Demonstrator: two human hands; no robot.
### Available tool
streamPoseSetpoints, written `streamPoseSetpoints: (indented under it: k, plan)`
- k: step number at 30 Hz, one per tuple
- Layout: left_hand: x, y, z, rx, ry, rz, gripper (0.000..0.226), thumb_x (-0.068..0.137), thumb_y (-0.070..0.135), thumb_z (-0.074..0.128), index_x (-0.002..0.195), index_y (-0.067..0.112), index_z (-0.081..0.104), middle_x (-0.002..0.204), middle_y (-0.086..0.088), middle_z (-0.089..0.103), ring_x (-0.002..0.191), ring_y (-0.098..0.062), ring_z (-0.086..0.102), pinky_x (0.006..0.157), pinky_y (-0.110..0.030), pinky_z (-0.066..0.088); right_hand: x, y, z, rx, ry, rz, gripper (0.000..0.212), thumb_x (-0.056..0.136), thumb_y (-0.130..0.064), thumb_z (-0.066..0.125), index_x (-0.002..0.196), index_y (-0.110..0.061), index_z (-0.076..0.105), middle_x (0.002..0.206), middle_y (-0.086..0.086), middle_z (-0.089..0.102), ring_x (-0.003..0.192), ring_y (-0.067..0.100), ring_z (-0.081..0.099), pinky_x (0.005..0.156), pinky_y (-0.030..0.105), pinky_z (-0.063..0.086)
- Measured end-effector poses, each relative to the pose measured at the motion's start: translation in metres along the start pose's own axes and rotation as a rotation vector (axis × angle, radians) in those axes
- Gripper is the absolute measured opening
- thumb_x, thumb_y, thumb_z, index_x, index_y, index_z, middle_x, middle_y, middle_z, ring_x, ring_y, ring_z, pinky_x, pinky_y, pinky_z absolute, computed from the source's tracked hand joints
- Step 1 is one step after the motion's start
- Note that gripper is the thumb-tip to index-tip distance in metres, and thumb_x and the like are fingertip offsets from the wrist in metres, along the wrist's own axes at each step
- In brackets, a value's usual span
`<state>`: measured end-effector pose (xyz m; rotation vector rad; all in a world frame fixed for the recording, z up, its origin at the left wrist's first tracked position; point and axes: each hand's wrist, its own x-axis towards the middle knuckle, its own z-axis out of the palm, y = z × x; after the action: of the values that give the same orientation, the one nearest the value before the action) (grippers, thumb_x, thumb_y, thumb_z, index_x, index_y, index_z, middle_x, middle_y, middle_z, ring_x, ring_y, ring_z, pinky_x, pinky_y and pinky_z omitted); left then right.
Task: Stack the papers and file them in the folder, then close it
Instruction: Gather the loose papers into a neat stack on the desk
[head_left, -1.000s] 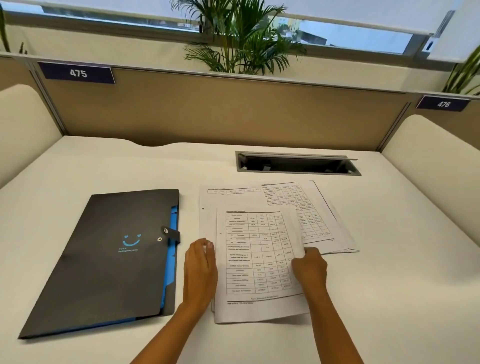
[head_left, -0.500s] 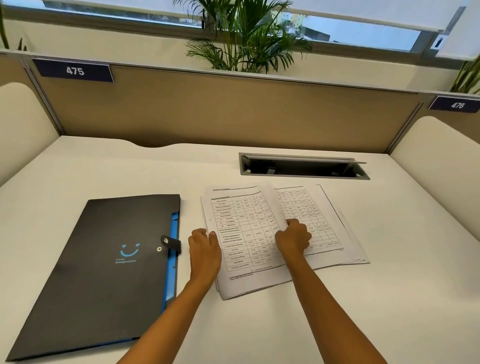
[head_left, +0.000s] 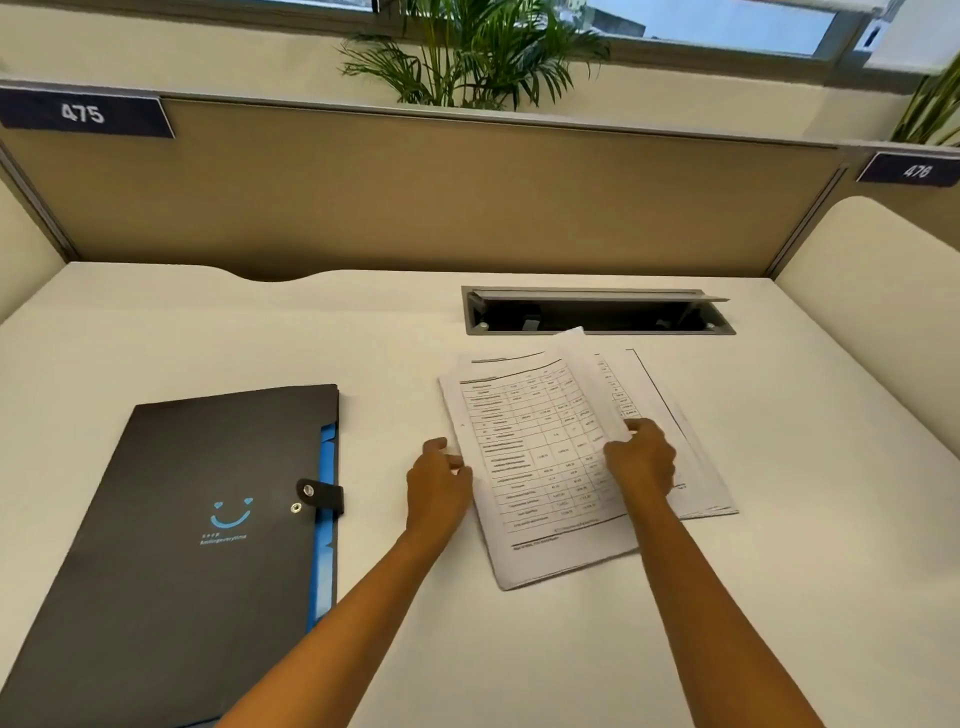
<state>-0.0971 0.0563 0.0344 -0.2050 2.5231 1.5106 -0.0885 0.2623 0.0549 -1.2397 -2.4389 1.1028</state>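
Two hands on papers (head_left: 540, 457): right hand (head_left: 641, 460) pinched top sheet's lifted right edge, left hand (head_left: 439, 480) pressed left edge, fingers curled. Closed folder (head_left: 208, 519) left of left hand.

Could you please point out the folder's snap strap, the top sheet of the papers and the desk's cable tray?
snap strap (head_left: 319, 494): head view, on the black tab.
top sheet (head_left: 535, 457): head view, on its printed table.
cable tray (head_left: 597, 317): head view, on the dark opening.
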Motion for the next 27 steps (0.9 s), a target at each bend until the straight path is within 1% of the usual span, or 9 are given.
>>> streamPoseSetpoints:
  k: [3, 5, 9, 12, 15, 18, 21, 24, 27]
  plan:
    - [0.001, 0.004, 0.015, 0.015, -0.018, 0.072, 0.052, 0.088, 0.012, 0.059, 0.136, 0.009, 0.040, 0.134, -0.010, 0.051, 0.116, -0.024, 0.055, 0.097, -0.029, 0.044, 0.018, 0.012, -0.019, 0.043, 0.028, -0.005, 0.038, 0.083, -0.002, 0.061, 0.120, -0.005, 0.055, 0.119, 0.019, 0.063, 0.105, 0.039, 0.061, 0.087, 0.041, 0.052]
    - [-0.001, 0.008, 0.025, 0.045, -0.055, 0.133, 0.059, 0.087, 0.014, 0.061, 0.140, 0.010, 0.035, 0.138, -0.009, 0.046, 0.121, -0.023, 0.051, 0.103, -0.032, 0.043, 0.030, 0.019, -0.029, 0.049, 0.028, -0.040, 0.037, 0.082, -0.001, 0.060, 0.119, -0.003, 0.057, 0.120, 0.019, 0.064, 0.106, 0.037, 0.062, 0.088, 0.038, 0.051]
    - [-0.007, 0.017, 0.045, 0.051, -0.169, 0.204, 0.064, 0.086, 0.014, 0.062, 0.142, 0.012, 0.032, 0.138, -0.007, 0.046, 0.125, -0.021, 0.048, 0.104, -0.031, 0.041, 0.049, 0.033, -0.038, -0.018, 0.117, -0.066, 0.035, 0.080, 0.006, 0.055, 0.113, 0.000, 0.061, 0.116, 0.022, 0.064, 0.107, 0.038, 0.058, 0.091, 0.039, 0.049]
    - [-0.006, 0.021, 0.056, 0.027, -0.196, 0.246, 0.058, 0.084, 0.013, 0.062, 0.137, 0.015, 0.037, 0.132, -0.008, 0.050, 0.121, -0.022, 0.050, 0.102, -0.033, 0.044, 0.056, 0.038, -0.039, -0.169, 0.177, 0.018, 0.041, 0.082, -0.006, 0.058, 0.122, 0.001, 0.051, 0.126, 0.028, 0.050, 0.115, 0.044, 0.045, 0.094, 0.047, 0.043]
    - [-0.004, 0.025, 0.061, 0.025, -0.204, 0.240, 0.055, 0.085, 0.012, 0.060, 0.136, 0.014, 0.039, 0.132, -0.008, 0.050, 0.121, -0.022, 0.050, 0.102, -0.034, 0.045, 0.051, 0.037, -0.030, -0.227, 0.170, 0.049, 0.052, 0.083, -0.021, 0.060, 0.123, 0.007, 0.042, 0.126, 0.030, 0.047, 0.117, 0.044, 0.043, 0.093, 0.049, 0.043]
    - [-0.002, 0.024, 0.062, 0.028, -0.189, 0.256, 0.053, 0.085, 0.009, 0.057, 0.135, 0.014, 0.042, 0.131, -0.008, 0.053, 0.119, -0.023, 0.052, 0.104, -0.037, 0.047, 0.038, 0.033, -0.019, -0.198, 0.254, 0.021, 0.049, 0.082, -0.022, 0.060, 0.117, 0.009, 0.045, 0.120, 0.029, 0.054, 0.110, 0.043, 0.050, 0.086, 0.048, 0.048]
    - [0.000, 0.020, 0.059, 0.015, -0.140, 0.243, 0.052, 0.084, 0.007, 0.056, 0.134, 0.015, 0.043, 0.129, -0.008, 0.055, 0.116, -0.023, 0.055, 0.101, -0.041, 0.050, 0.023, 0.024, -0.009, -0.147, 0.276, -0.009, 0.043, 0.081, -0.020, 0.061, 0.112, 0.008, 0.048, 0.114, 0.027, 0.058, 0.102, 0.042, 0.057, 0.080, 0.045, 0.050]
    - [0.002, 0.014, 0.050, 0.021, -0.052, 0.216, 0.049, 0.085, 0.010, 0.059, 0.132, 0.010, 0.043, 0.128, -0.010, 0.054, 0.116, -0.025, 0.055, 0.099, -0.039, 0.051, 0.011, 0.018, -0.003, -0.072, 0.210, 0.018, 0.039, 0.082, -0.018, 0.062, 0.110, 0.005, 0.049, 0.111, 0.024, 0.061, 0.098, 0.041, 0.060, 0.079, 0.042, 0.051]
    - [0.006, 0.007, 0.035, -0.010, 0.039, 0.129, 0.050, 0.086, 0.015, 0.061, 0.131, 0.004, 0.043, 0.129, -0.012, 0.054, 0.114, -0.028, 0.057, 0.096, -0.036, 0.051, 0.000, 0.024, -0.002, 0.005, 0.082, 0.072, 0.038, 0.083, -0.014, 0.061, 0.116, 0.001, 0.048, 0.115, 0.023, 0.061, 0.101, 0.040, 0.060, 0.080, 0.039, 0.050]
